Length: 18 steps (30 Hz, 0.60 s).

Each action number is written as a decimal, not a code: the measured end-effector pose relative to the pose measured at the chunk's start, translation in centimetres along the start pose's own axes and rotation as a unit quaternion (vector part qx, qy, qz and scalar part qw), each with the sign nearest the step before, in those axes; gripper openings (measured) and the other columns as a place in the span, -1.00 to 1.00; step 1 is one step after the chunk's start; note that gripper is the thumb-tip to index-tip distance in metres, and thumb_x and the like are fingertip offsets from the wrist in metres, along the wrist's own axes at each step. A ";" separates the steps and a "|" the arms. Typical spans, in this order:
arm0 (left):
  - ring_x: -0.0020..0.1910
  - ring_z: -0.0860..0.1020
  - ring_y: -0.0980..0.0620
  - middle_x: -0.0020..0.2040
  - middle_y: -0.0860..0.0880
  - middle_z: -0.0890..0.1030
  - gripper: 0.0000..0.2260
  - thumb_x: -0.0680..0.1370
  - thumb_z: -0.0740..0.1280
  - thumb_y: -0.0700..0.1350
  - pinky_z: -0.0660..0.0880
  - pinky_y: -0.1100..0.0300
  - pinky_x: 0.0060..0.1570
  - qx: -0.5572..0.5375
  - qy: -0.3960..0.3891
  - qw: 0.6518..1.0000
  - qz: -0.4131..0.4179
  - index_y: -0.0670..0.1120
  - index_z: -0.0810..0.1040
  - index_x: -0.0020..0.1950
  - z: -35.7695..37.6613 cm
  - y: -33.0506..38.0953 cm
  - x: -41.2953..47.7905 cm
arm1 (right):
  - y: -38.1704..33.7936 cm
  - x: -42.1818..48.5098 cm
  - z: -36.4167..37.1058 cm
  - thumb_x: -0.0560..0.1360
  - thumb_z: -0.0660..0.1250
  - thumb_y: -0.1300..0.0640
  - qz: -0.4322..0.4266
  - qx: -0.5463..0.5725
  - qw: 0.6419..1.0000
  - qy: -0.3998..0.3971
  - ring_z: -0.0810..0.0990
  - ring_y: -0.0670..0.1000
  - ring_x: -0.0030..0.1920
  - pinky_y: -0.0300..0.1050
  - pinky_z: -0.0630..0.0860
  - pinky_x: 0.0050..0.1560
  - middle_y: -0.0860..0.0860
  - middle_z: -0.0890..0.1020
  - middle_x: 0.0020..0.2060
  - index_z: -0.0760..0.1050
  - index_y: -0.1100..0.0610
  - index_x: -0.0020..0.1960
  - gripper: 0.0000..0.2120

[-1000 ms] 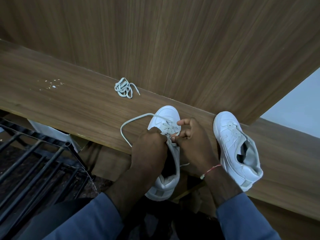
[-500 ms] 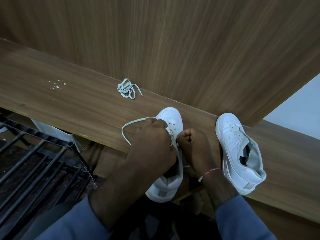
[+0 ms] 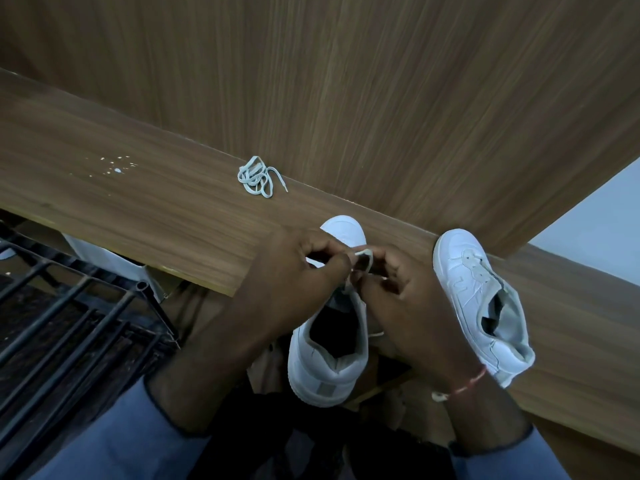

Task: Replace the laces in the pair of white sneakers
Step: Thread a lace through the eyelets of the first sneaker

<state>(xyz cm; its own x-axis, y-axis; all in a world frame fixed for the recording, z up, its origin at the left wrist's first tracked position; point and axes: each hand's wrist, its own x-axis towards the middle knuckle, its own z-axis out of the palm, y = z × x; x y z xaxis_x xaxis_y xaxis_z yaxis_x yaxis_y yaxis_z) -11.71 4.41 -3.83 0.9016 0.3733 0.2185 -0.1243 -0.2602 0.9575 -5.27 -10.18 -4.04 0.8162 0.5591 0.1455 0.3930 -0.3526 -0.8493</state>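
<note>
One white sneaker (image 3: pixel 325 368) lies toe-away on the wooden ledge (image 3: pixel 138 209), its heel hanging over the near edge. Above its tongue, my left hand (image 3: pixel 294 275) and my right hand (image 3: pixel 405 299) each pinch the white lace (image 3: pixel 362 256), which forms a small loop between the fingertips. Most of that lace and the eyelets are hidden by my hands. The second white sneaker (image 3: pixel 481 306) lies to the right on the ledge, laced, with its tongue pulled open. A bundled spare lace (image 3: pixel 256 176) rests farther back near the wall.
A wood-panel wall (image 3: pixel 346 81) rises straight behind the ledge. A black metal rack (image 3: pixel 69 323) stands below on the left. White specks (image 3: pixel 116 166) mark the ledge at the left. My blue sleeves fill the bottom.
Both hands have lifted off the sneaker's front and come together above the tongue. The long lace loop that lay out to the left has been drawn in to a small loop.
</note>
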 end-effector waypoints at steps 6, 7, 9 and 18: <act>-0.22 0.60 0.22 -0.05 0.11 0.64 -0.66 0.40 0.49 0.02 0.53 0.24 -0.14 -0.016 -0.036 0.998 -0.039 0.07 0.58 0.15 1.5 -2.6 0.1 | -0.5 0.1 0.4 0.62 0.25 0.16 0.074 0.054 0.992 0.088 0.65 -0.15 -0.31 -0.28 0.53 -0.23 -0.08 0.69 -0.33 0.61 0.09 -0.17 -0.76; -0.22 0.56 0.24 -0.06 0.11 0.62 -0.67 0.42 0.48 0.00 0.49 0.26 -0.13 0.040 -0.060 0.997 -0.016 0.07 0.57 0.16 1.8 -3.3 0.0 | -0.7 0.2 0.4 0.63 0.23 0.14 0.100 0.102 0.985 0.095 0.68 -0.06 -0.27 -0.14 0.58 -0.17 -0.02 0.71 -0.29 0.61 0.09 -0.13 -0.76; -0.22 0.53 0.21 -0.18 0.11 0.59 -0.85 0.45 0.43 -0.04 0.42 0.25 -0.15 0.116 -0.070 0.990 0.040 0.04 0.59 0.00 2.5 -4.0 -0.1 | -1.5 0.3 0.1 0.65 0.18 0.14 0.121 0.179 0.973 0.086 0.69 0.06 -0.26 0.02 0.58 -0.11 0.11 0.71 -0.27 0.59 0.14 -0.11 -0.74; -0.01 0.56 0.12 0.03 0.06 0.63 -0.82 0.54 0.30 -0.07 0.48 0.17 0.04 0.178 -0.061 0.981 0.054 -0.05 0.68 0.02 3.5 -4.5 0.6 | -2.9 0.1 -2.7 0.62 0.20 0.15 0.120 0.159 0.972 0.128 0.33 -0.04 -0.53 -0.19 0.39 -0.44 -0.04 0.34 -0.56 0.59 0.11 -0.17 -0.73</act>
<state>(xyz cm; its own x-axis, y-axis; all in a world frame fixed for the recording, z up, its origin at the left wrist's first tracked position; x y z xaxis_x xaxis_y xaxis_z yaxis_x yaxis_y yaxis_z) -9.13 2.74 -8.65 0.9369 0.2230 0.2691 -0.0881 -0.5945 0.7992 -5.24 -11.12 -0.21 0.9628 0.2701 0.0108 0.0610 -0.1782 -0.9821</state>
